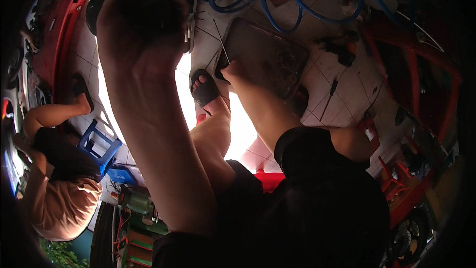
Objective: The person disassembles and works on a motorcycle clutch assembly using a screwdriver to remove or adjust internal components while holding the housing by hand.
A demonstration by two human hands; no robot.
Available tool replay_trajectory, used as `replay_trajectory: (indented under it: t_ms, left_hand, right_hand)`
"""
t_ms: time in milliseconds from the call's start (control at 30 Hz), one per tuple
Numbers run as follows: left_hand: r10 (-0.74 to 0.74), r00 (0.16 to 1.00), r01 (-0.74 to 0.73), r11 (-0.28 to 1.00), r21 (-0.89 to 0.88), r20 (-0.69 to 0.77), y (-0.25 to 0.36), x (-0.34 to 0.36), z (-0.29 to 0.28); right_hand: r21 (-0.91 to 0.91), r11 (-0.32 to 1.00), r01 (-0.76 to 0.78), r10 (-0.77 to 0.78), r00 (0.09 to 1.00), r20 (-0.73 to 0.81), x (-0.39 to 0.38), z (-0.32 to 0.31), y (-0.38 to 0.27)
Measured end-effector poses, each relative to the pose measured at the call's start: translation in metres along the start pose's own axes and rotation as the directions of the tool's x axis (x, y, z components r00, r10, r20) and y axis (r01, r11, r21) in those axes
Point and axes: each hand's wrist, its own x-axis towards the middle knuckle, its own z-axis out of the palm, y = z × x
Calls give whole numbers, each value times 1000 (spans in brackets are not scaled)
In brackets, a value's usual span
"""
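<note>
My left forearm rises close in front of the view, and my left hand (144,20) is raised at the top left. Deep shadow covers its fingers, so their grip cannot be made out. Beside it are a rounded black object (95,12) and a narrow metal part (190,32). Lower and farther right, my right hand (231,71) is closed at the end of a thin metal rod (220,39) that points up and away. Any handle is hidden in the hand. Just beyond lies a dark rectangular tray (248,37) with small round parts in it.
Blue coiled hose (282,27) hangs across the top. On the tiles right of the tray lie a drill-like tool (342,52) and a black-handled screwdriver (333,87). A red frame (414,79) stands far right. At left, another person (67,193) sits by a blue stool (99,144).
</note>
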Motion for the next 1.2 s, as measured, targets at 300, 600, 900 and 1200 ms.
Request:
replay_trajectory:
  t_ms: [300, 600, 900, 1200]
  left_hand:
    - [146, 962, -129, 988, 90, -230, -19, 1, 48]
    - [372, 906, -242, 846, 474, -201, -63, 10, 65]
    - [207, 978, -116, 595, 795, -13, -115, -5, 98]
    - [-55, 998, 46, 785, 618, -5, -137, -9, 89]
  right_hand:
    - [-14, 996, 91, -92, 993, -70, -20, -24, 18]
    - [694, 675, 253, -274, 958, -82, -174, -216, -3]
    - [684, 218, 696, -509, 679, -529, -269, -342, -38]
    - [495, 302, 815, -523, 575, -629, -249, -348, -27]
